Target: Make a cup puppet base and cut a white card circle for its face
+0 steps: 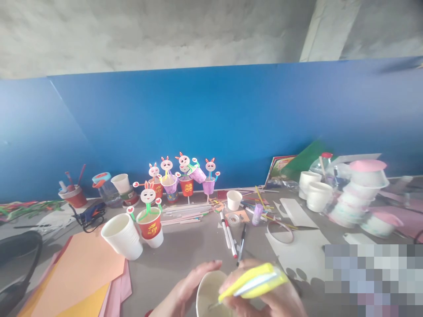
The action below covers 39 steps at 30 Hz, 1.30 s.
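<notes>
A white paper cup (206,293) is tipped in front of me, its mouth facing up and toward me. My left hand (185,286) holds it from the left side, the thumb along its outside and the other fingers partly hidden. In my right hand (251,295) is a yellow tool (254,281) with a pale stripe along its body, slightly blurred. Its thin dark tip points into the cup's mouth. Whether the tip touches the cup's inner wall, I cannot tell.
Several rabbit-faced cup figures (148,198) stand beyond my hands. A leaning stack of white cups (124,237) is at left, beside orange paper sheets (82,259). Markers (229,235), a tape roll (233,219) and a small white cup (234,200) lie ahead. Another person's blurred-out area is at right.
</notes>
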Each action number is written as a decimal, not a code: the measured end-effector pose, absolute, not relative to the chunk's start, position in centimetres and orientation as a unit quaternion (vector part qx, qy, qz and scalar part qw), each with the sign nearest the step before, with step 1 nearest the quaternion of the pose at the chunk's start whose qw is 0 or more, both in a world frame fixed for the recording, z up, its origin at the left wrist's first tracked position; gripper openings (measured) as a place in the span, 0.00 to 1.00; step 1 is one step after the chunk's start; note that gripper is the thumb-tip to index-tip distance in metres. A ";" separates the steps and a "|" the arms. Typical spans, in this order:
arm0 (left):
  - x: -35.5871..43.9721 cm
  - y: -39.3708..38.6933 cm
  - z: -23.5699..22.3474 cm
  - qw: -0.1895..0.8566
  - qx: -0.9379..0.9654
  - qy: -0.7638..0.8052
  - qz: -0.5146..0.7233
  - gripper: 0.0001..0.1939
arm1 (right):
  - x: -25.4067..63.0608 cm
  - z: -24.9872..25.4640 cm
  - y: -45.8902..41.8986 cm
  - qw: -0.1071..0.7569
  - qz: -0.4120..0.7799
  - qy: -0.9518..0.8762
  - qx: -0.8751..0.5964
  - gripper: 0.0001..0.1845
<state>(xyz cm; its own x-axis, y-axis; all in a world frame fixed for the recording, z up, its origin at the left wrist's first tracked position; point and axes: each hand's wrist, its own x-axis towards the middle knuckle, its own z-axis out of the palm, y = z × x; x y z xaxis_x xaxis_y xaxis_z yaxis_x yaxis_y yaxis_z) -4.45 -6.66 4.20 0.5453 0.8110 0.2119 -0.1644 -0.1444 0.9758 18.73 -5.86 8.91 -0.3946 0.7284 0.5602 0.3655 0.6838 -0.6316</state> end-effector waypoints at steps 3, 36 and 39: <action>-4.1 -6.5 4.2 0.609 0.649 0.227 0.395 0.39 | 17.9 9.6 -5.9 0.397 0.277 -0.809 -0.332 0.10; -3.1 -7.1 5.1 0.698 0.530 0.222 0.426 0.37 | 16.2 12.2 -6.2 0.353 0.308 -0.801 -0.373 0.07; -3.7 -6.9 4.2 0.671 0.561 0.227 0.427 0.40 | 15.9 12.5 -5.8 0.354 0.297 -0.815 -0.350 0.09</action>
<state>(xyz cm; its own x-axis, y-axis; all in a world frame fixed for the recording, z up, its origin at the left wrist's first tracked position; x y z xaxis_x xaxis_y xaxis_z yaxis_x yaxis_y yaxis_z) -3.72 -6.91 4.24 0.5314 0.8289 0.1746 -0.3182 0.0043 0.9480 15.91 -5.79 12.48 -0.5056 0.7799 0.3690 0.3599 0.5793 -0.7314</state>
